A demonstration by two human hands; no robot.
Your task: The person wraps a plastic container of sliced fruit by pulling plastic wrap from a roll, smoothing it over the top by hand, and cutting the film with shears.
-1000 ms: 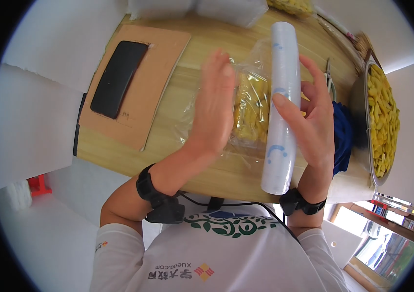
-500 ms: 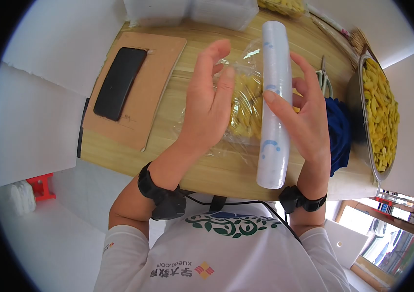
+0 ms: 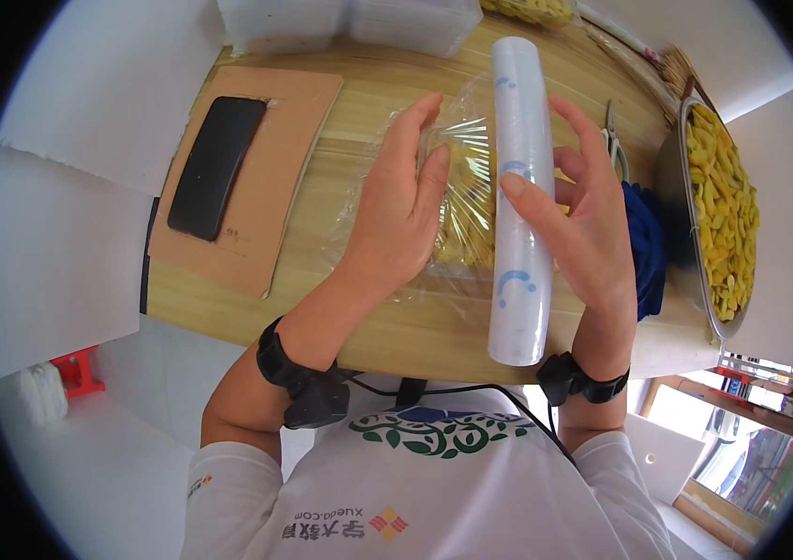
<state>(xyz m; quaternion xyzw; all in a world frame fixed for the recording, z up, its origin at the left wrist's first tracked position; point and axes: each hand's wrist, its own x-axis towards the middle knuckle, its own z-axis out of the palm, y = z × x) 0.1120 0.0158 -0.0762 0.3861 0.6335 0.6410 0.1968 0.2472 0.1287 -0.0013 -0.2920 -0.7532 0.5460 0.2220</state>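
Note:
A long white roll of cling film [image 3: 518, 201] with blue print is gripped by my right hand [image 3: 578, 229], thumb over its middle. It lies lengthwise above the wooden table [image 3: 359, 112]. A clear film sheet runs from the roll over a tray of yellow food pieces [image 3: 466, 210]. My left hand [image 3: 396, 210] lies flat on the film, fingers spread, pressing on the tray's left side. The tray is partly hidden by both hands and the roll.
A black phone [image 3: 212, 166] lies on a brown cardboard sheet [image 3: 271, 187] at the left. A metal basin of yellow pieces [image 3: 718, 201] stands at the right, with a blue cloth [image 3: 644, 247] and scissors [image 3: 613, 140] beside it. Clear plastic boxes [image 3: 350, 19] stand at the far edge.
My left hand has come down from a raised position and now lies flat on the film over the tray. The roll has shifted slightly left with my right hand.

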